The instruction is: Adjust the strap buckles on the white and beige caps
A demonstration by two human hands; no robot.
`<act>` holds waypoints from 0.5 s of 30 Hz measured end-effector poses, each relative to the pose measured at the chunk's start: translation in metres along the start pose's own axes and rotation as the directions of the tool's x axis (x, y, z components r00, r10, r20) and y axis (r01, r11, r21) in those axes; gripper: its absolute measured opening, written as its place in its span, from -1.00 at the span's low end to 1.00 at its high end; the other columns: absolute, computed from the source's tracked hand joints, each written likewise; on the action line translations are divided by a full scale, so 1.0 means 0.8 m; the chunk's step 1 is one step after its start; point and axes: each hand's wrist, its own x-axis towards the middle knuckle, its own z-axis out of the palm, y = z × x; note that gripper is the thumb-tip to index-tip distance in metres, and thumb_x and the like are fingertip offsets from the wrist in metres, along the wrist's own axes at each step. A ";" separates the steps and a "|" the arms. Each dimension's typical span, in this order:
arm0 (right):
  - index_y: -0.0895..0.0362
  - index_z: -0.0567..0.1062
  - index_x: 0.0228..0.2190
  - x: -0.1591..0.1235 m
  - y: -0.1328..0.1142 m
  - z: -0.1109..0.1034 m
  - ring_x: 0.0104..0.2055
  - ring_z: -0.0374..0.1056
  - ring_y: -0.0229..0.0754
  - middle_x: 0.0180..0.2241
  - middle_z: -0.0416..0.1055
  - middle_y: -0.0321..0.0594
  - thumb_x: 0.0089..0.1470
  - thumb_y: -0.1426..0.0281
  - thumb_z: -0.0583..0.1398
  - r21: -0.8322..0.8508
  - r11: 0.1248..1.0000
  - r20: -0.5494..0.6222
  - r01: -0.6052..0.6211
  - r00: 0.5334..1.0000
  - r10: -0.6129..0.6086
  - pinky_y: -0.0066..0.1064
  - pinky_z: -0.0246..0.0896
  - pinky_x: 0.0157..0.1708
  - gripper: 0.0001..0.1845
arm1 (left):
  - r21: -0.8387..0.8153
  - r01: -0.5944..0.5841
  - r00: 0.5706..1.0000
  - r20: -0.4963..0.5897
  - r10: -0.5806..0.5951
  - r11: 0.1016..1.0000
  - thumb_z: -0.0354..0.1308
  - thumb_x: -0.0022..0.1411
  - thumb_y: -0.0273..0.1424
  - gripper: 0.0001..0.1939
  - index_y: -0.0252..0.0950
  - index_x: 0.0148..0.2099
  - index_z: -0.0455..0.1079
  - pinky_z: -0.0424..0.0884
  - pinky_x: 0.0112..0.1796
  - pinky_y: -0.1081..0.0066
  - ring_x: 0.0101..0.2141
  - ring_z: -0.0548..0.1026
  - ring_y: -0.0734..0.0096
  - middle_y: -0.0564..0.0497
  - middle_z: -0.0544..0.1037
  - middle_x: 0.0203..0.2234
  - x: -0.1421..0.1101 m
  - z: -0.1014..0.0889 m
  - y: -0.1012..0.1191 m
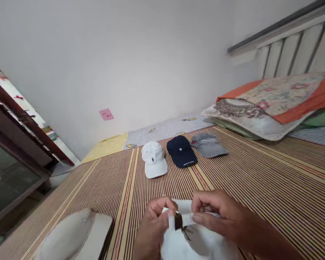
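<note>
Close to me is a white baseball cap [195,242] with its back strap facing up and a dark brown buckle piece [178,221] on the strap. My left hand [155,224] pinches the strap's end just left of the buckle. On the other side, my right hand [222,213] grips the strap between thumb and fingers. A dark cord or tag hangs by the buckle, too blurred to make out. To the left lies a beige cap [67,234], its brim pointing right.
A white cap [153,155], a navy cap [180,150] and a grey cap [207,144] lie in a row on the striped mat [119,191]. Pillows [273,101] are stacked at the right by the headboard [295,50]. A pink note [106,114] is on the wall.
</note>
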 end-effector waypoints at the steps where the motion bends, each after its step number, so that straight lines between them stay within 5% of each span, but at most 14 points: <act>1: 0.09 0.42 -0.45 -0.001 -0.001 0.001 -0.41 0.13 -0.24 -0.49 0.25 -0.38 0.19 0.18 0.21 0.005 1.000 -0.008 -0.005 1.000 0.005 -0.38 -0.02 -0.41 -0.72 | 0.061 -0.020 1.000 0.007 0.020 0.998 0.45 0.04 -0.07 -0.53 -0.29 -0.50 0.33 0.04 -0.56 0.49 -0.62 0.12 0.58 0.14 0.30 -0.65 0.003 -0.001 -0.001; 15: 0.08 0.38 -0.47 -0.002 -0.002 0.012 -0.44 0.12 -0.27 -0.51 0.21 -0.41 0.20 0.24 0.19 -0.010 1.000 -0.063 -0.013 0.998 0.013 -0.38 -0.05 -0.44 -0.75 | 0.366 -0.069 0.996 0.074 0.045 0.928 0.38 0.15 -0.06 -0.55 -0.30 -0.44 0.33 0.01 -0.50 0.47 -0.52 0.09 0.55 0.15 0.22 -0.58 0.000 0.008 0.015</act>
